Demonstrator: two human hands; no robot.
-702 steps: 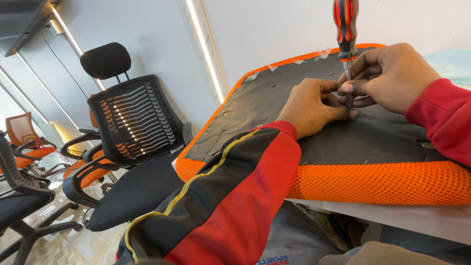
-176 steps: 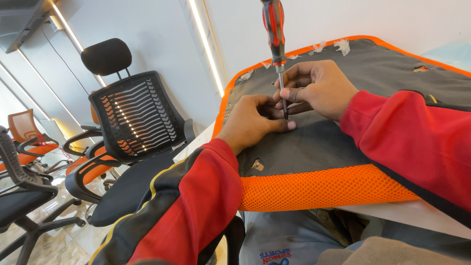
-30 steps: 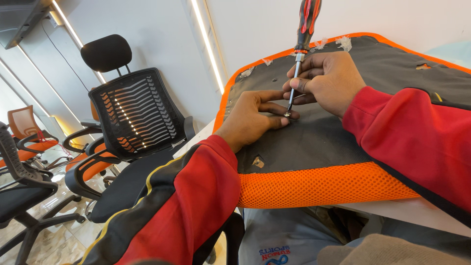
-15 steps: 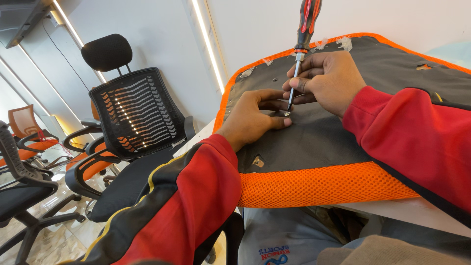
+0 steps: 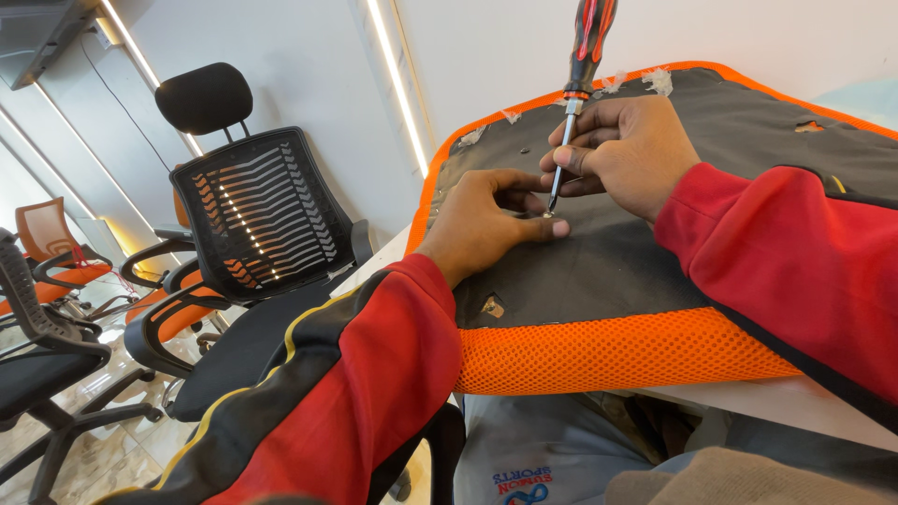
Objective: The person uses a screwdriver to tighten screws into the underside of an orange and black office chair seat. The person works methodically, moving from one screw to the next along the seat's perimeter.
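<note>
Screwdriver upright on the upturned seat cushion

Right hand grips the screwdriver, shaft nearly vertical; left hand, fingers curled, steadies its tip against the seat cushion.

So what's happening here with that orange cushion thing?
A person in a red jacket is working on the underside of an orange mesh seat cushion lying upside down on a white table. The right hand holds a red-and-black screwdriver upright, its tip on the seat's dark backing. The left hand rests flat beside the tip, fingers right by it. Black office chairs stand to the left.
</note>
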